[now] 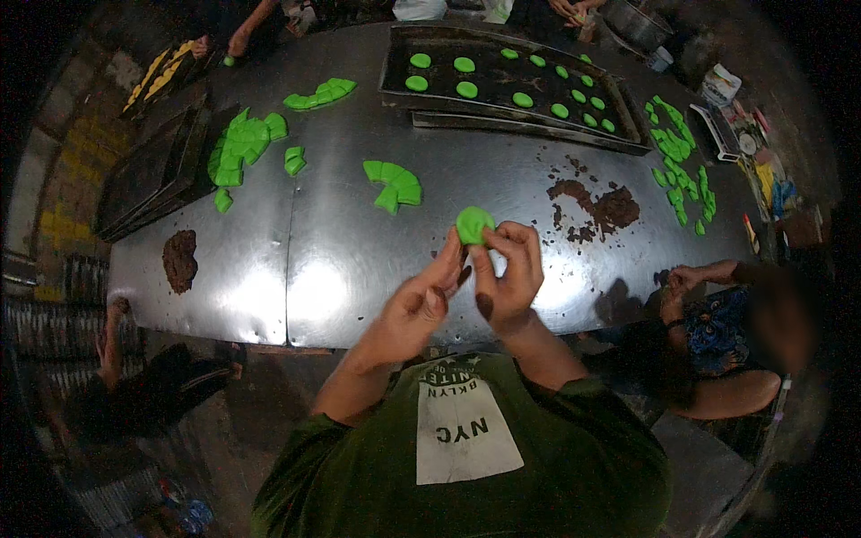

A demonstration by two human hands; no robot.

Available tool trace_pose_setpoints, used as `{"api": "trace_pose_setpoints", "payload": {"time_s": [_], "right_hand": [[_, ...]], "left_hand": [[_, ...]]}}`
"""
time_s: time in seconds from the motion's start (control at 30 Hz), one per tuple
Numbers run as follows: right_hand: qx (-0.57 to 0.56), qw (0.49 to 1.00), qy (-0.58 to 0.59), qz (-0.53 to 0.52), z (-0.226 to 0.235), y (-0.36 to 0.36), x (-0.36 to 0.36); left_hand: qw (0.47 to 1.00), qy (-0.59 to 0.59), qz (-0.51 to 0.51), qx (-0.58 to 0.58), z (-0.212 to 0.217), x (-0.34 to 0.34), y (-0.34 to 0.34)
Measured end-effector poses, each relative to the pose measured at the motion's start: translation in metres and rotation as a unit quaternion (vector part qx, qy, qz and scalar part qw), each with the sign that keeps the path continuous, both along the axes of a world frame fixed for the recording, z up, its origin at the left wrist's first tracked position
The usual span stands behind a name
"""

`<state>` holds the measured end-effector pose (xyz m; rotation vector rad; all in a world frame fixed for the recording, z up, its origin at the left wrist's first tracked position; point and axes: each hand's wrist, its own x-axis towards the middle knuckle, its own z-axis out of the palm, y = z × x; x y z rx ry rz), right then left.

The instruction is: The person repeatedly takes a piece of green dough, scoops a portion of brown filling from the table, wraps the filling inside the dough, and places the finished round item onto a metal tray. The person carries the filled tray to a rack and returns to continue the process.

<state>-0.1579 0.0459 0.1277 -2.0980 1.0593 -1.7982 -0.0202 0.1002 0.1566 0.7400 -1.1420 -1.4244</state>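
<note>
A flattened round piece of bright green dough (474, 225) is held up over the metal table, between my two hands. My right hand (513, 273) pinches its right edge with thumb and bent fingers. At its lower left edge, the fingertips of my left hand (417, 303) press against the dough, fingers together. Just beyond lies a fan-shaped cluster of cut green dough pieces (395, 183). To the right of my hands, a crumbly dark brown filling (617, 208) is scattered on the metal table (350, 260).
A dark baking tray (502, 120) with several green rounds stands at the far side. More dough pieces lie left (240, 148) and right (673, 143). Stacked trays (148, 179) and a brown lump (180, 262) sit left. Other people's hands (689, 276) work around the table.
</note>
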Motion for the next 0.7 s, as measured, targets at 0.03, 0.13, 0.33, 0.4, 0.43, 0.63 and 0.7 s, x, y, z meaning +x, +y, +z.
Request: {"api": "trace_pose_setpoints", "payload": {"time_s": [0.03,0.13,0.33,0.4,0.43,0.63,0.7], "right_hand": [[0.046,0.998,-0.009,0.032,0.004,-0.002,-0.006],[0.204,0.966,-0.051,0.147,0.02,0.0,-0.018],[0.179,0.942,0.153,0.241,0.056,0.008,-0.036],[0.195,0.924,0.092,0.316,0.058,0.001,-0.043],[0.185,0.915,0.055,0.355,0.057,-0.001,-0.045],[0.239,0.904,-0.101,0.339,0.035,0.011,-0.024],[0.197,0.945,-0.023,0.261,0.034,0.024,-0.014]], "left_hand": [[1.0,-0.021,0.011,0.011,-0.001,0.001,-0.002],[0.985,-0.013,0.158,0.061,-0.005,0.002,-0.008],[0.982,0.1,0.076,0.143,-0.005,0.009,-0.009],[0.989,0.086,-0.004,0.118,-0.003,0.013,-0.007],[0.996,0.061,0.007,0.063,-0.002,0.012,-0.006],[0.974,-0.002,0.226,0.03,-0.004,-0.014,-0.005],[0.963,0.034,0.239,0.117,-0.003,-0.014,-0.009]]}}
